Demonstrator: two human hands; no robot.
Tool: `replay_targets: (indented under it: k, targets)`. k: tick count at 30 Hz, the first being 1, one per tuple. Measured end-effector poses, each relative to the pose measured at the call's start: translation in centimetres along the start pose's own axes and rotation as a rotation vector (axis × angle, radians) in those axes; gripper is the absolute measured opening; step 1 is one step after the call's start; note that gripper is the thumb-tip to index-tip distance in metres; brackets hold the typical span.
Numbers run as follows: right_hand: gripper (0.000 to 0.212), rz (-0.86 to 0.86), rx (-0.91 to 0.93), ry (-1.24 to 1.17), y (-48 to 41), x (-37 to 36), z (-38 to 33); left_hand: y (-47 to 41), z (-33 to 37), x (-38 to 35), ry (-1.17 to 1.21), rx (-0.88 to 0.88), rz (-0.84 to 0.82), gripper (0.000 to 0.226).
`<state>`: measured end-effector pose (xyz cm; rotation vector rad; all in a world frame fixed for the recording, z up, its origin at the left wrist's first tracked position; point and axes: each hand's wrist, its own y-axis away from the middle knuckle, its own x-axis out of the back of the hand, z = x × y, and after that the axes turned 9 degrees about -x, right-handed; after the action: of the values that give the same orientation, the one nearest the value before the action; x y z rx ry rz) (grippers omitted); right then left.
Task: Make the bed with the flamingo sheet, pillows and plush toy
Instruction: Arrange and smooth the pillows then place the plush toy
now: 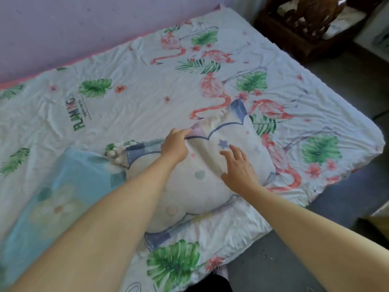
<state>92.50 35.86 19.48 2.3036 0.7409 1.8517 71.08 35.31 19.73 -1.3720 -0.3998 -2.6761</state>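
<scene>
Flamingo sheet [147, 85]: spread over the whole bed, white ground with pink flamingos, green leaves and the printed word "FLAMINGO". Surface creased throughout. The far edge lies along the lilac wall [84, 24], where a pink strip shows beneath it. The right-hand corner is wrapped down over the mattress edge.

Floor [347, 186]: grey, visible to the right of the bed and along its near side.

White pillow [189, 186]: lies on the sheet at the near side of the bed, roughly centred under both arms. It carries a dark blue scalloped outline, blue corner patches, a blue star [223, 143] and small pastel motifs. A cluster of pom-poms [114, 153] sits at its left corner.

Light blue pillow [69, 186]: lies on the sheet just left of the white pillow, touching or overlapping its left edge. Blurred; its print is unreadable.

Dark wooden furniture [294, 32]: stands on the floor beyond the far right corner of the bed.

Left hand [174, 145]: fingers curled round the far edge of the white pillow, bunching the fabric there.

Right hand [239, 171]: palm down over the right half of the white pillow, fingers [237, 150] straight and spread wide, holding nothing. Whether the palm touches the fabric cannot be told.
</scene>
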Motion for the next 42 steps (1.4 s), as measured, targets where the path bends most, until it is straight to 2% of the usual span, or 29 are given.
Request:
replay_targets:
  k: [3, 9, 16, 22, 27, 29, 31, 33, 35, 38, 42]
  targets:
    - [0.069, -0.072, 0.036, 0.025, -0.5, -2.1, -1.6, 2.4, -3.1, -2.0, -0.019, 0.050, -0.037, 0.063]
    - [0.064, -0.181, 0.152, 0.057, -2.1, -6.1, -5.3, 8.1, -9.3, -4.0, 0.137, 0.259, 0.010, 0.070]
    - [0.063, -0.250, 0.279, 0.110, -2.9, -8.8, -10.2, 11.0, -13.0, -4.5, 0.058, 0.303, 0.119, 0.064]
    - [0.066, -0.042, 0.355, -0.043, -5.6, -8.2, -13.7, 9.3, -12.8, -4.0, -0.104, 0.296, 0.239, 0.060]
    - [0.068, -0.080, 0.482, -0.035, -8.3, -9.5, -14.2, 6.7, -12.3, -5.6, -0.190, 0.403, 0.236, 0.059]
    - [0.069, -0.029, 0.515, -0.049, -9.8, -9.8, -13.2, 5.6, -12.6, -6.5, -0.198, 0.392, 0.337, 0.059]
    - [0.068, 0.095, 0.574, -0.099, -11.4, -10.4, -12.4, 4.3, -13.3, -7.0, -0.217, 0.388, 0.503, 0.060]
    - [0.065, 0.165, 0.630, -0.108, -13.2, -12.2, -11.3, 3.0, -14.3, -8.2, -0.249, 0.414, 0.578, 0.061]
    - [0.065, 0.091, 0.656, 0.054, -15.2, -16.0, -9.1, 2.1, -15.8, -11.9, -0.292, 0.416, 0.478, 0.060]
    - [0.068, -0.076, 0.603, 0.356, -17.7, -23.4, -4.7, 1.6, -18.2, -20.6, -0.340, 0.454, 0.186, 0.067]
    - [0.068, 0.012, 0.621, 0.382, -19.9, -27.5, -3.7, -0.2, -20.7, -24.3, -0.434, 0.480, 0.211, 0.067]
